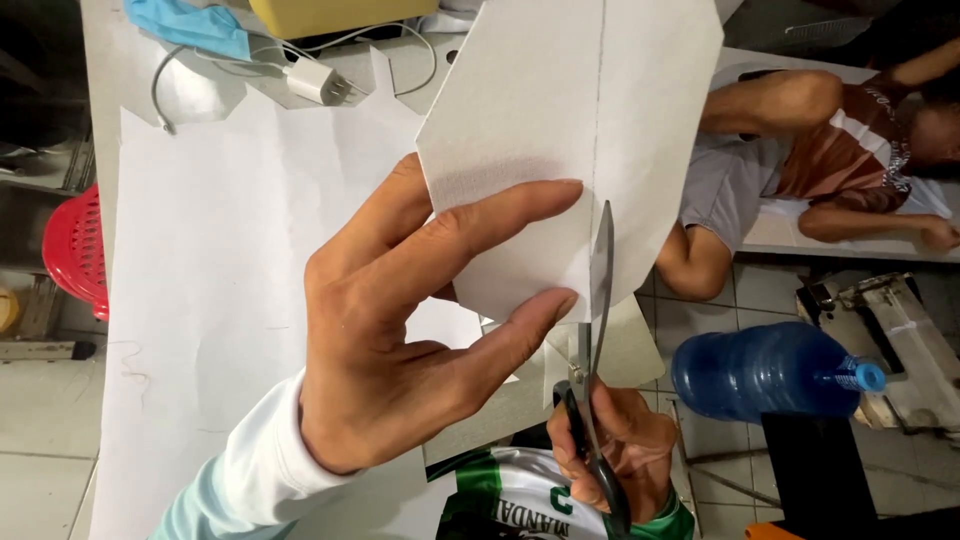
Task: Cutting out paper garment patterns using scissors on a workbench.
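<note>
My left hand (400,340) pinches a white piece of stiff fabric or paper (570,110) between thumb and fingers and holds it up in front of me. A faint pencil line runs down the piece. My right hand (625,450) grips black-handled scissors (597,330) low in the view. Their blades point upward and sit at the lower edge of the white piece, right on the drawn line, just beside my left fingertips.
A large white sheet (210,300) covers the table. At its far end lie a white charger plug with cable (315,82), a blue face mask (190,25) and a yellow box (330,12). A blue bottle (770,370), a red stool (78,250) and a person lying down (800,160) are around.
</note>
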